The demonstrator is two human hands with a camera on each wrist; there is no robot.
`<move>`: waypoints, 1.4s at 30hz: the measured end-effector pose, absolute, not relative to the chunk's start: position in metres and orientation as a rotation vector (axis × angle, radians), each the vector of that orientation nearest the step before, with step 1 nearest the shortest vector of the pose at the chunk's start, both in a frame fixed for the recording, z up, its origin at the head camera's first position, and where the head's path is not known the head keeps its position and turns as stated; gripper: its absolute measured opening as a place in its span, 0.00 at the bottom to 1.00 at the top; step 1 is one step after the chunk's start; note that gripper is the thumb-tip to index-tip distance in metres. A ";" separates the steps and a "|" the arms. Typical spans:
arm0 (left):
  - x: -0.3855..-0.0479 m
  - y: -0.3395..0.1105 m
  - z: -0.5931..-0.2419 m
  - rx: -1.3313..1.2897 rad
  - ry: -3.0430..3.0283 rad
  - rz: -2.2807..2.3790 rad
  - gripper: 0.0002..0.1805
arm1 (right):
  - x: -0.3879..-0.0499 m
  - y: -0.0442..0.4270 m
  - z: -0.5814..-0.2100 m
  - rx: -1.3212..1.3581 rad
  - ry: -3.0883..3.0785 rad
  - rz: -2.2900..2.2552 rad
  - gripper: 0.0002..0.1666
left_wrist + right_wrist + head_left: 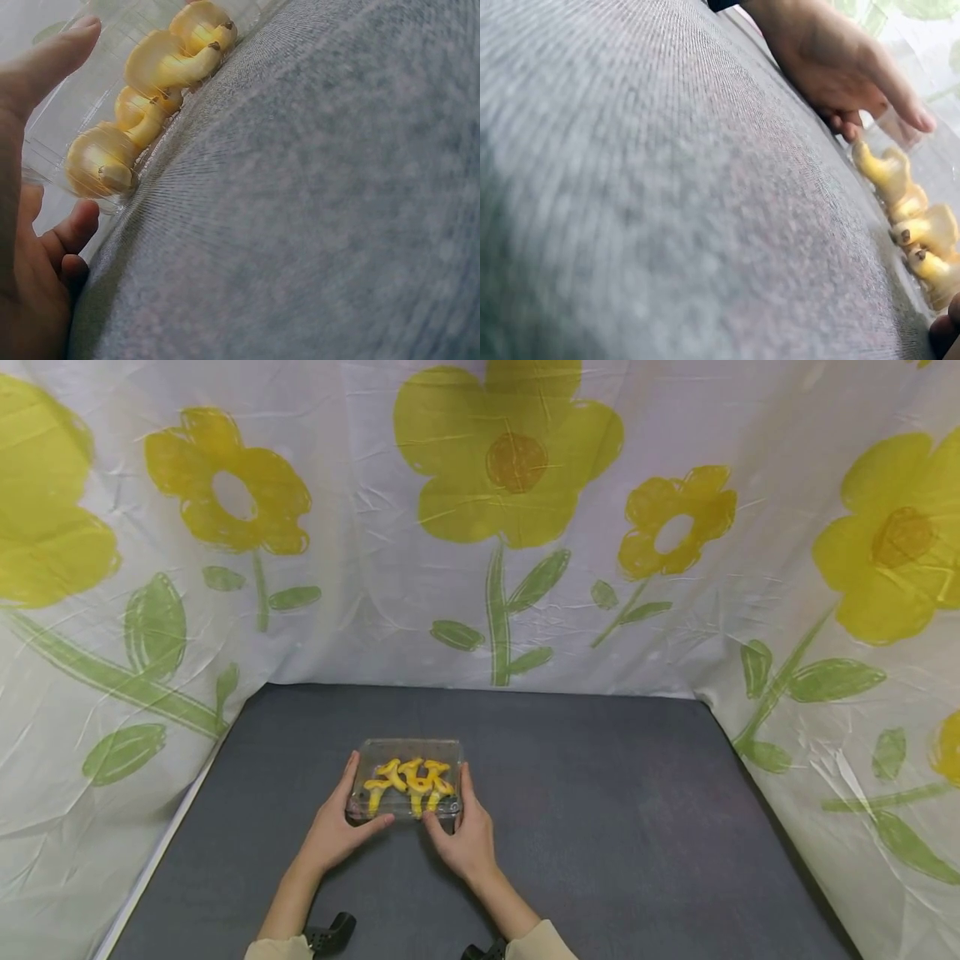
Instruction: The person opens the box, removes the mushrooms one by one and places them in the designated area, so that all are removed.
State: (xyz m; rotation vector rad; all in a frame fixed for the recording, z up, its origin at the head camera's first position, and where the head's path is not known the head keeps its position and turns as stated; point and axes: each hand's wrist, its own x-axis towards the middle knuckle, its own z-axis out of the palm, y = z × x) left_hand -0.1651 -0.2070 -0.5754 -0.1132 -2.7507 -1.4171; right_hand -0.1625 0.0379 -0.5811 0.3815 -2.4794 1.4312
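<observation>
A clear plastic box [408, 747] with several yellow mushrooms [415, 785] inside is at the dark table's middle left. My left hand [334, 832] grips its left side, thumb at the front edge and fingers along the side. On the opposite side my right hand [468, 842] holds it the same way. In the left wrist view, pale stems of the mushrooms [169, 67] show through the transparent wall, with the left thumb [64, 56] above. Only a bit of the right hand's fingers [946, 330] enters the right wrist view; the left hand [840, 64] appears beyond the box.
The dark grey table [600, 827] extends on both sides of the box. A white curtain [360, 568] with yellow flowers surrounds its back and sides. Black straps [330, 935] are around the wrists, by the beige sleeves [542, 941].
</observation>
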 end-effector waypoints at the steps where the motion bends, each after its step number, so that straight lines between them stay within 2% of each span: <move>1: -0.165 -0.207 -0.576 -0.111 -2.749 -1.421 0.67 | -0.162 0.037 -0.581 0.378 -2.473 1.436 0.56; 19: -0.162 -0.206 -0.572 -0.026 -2.779 -1.470 0.67 | -0.161 0.036 -0.581 0.391 -2.470 1.452 0.55; 30: -0.163 -0.205 -0.573 -0.073 -2.753 -1.454 0.69 | -0.162 0.038 -0.580 0.431 -2.485 1.444 0.55; 42: -0.162 -0.205 -0.572 -0.067 -2.729 -1.528 0.66 | -0.160 0.037 -0.579 0.458 -2.472 1.440 0.53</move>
